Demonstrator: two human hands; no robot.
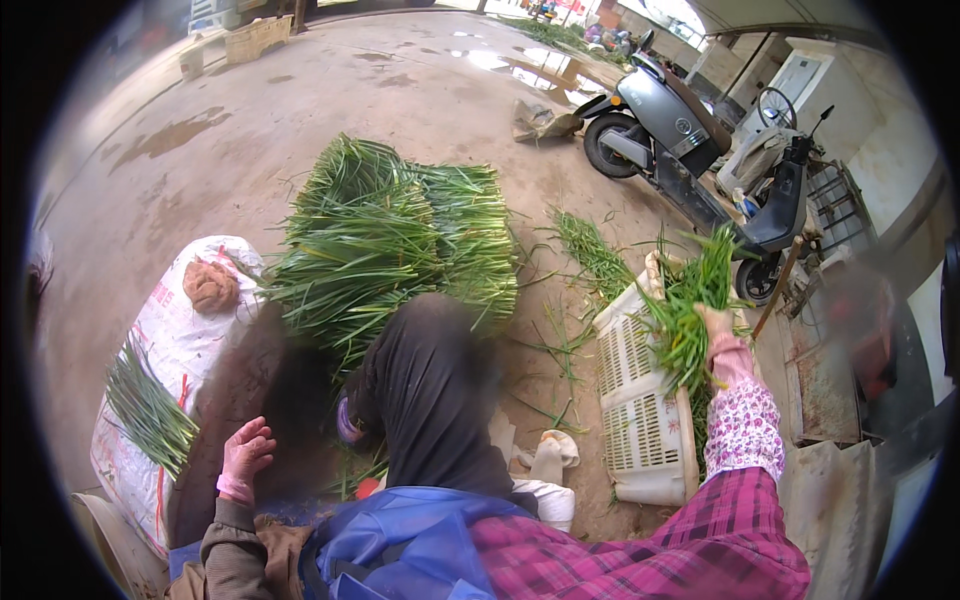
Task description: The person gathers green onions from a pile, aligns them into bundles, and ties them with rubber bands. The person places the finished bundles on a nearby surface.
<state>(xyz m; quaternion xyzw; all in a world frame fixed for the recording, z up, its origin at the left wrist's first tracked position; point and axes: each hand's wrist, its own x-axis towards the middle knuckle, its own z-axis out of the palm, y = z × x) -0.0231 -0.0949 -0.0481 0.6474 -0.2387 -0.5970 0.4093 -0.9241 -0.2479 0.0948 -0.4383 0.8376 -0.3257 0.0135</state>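
Note:
My right hand [716, 321] grips a clump of loose green leaves [686, 319] at a white slatted plastic basket [637, 405] on my right. More greens fill the basket below it. My left hand [247, 454] is raised beside my knee, fingers apart and holding nothing. Nearest to it is a small bundle of chive-like greens [150, 412], lying across a white woven sack [169, 319] with a red tie strip under it. Before me on the ground lies a large stack of similar bundles [390, 232], cut ends mostly facing right.
A brown mesh wad [211, 285] sits on the sack. Loose leaves [592, 244] litter the concrete beside the basket. An electric scooter [675, 142] and a wooden handle [778, 289] stand beyond it. Puddles [540, 67] and a yellowish crate [257, 39] lie farther off.

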